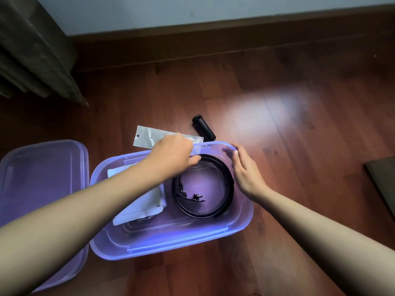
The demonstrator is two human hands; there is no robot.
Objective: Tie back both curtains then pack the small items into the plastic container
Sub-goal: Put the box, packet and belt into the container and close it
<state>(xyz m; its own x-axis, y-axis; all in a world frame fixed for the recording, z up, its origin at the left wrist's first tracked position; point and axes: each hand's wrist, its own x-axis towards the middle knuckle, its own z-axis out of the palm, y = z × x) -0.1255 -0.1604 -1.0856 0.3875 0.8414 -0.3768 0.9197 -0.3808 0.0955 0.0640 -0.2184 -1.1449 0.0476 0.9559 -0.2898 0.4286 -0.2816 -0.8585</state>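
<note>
Fingers of the left hand: bending downward at the far rim of the container, directly over the near edge of a clear zip bag. Covering the fingertips with the back of the hand, so not showing whether gripping the bag or nothing. Reaching in with the forearm crossing diagonally above the left half of the container.

Fingers of the right hand: extending straight and relaxed, grasping nothing, pointing at the far right corner of the container. Blurring at the tips; contact with the rim not determinable.

Resting open-topped on the wooden floor: the container, translucent purple. Lying coiled against the walls of its right half: a black belt, buckle toward the near side of the coil. Lying in its left half, partly under the left forearm: white flat packets.

Lying on the floor just beyond the far rim of the container: the zip bag, flat, with a black cylinder beside it, farther right. Sitting on the floor just left of the container: the matching lid. Hanging well beyond the container's far left corner: a dark curtain.
</note>
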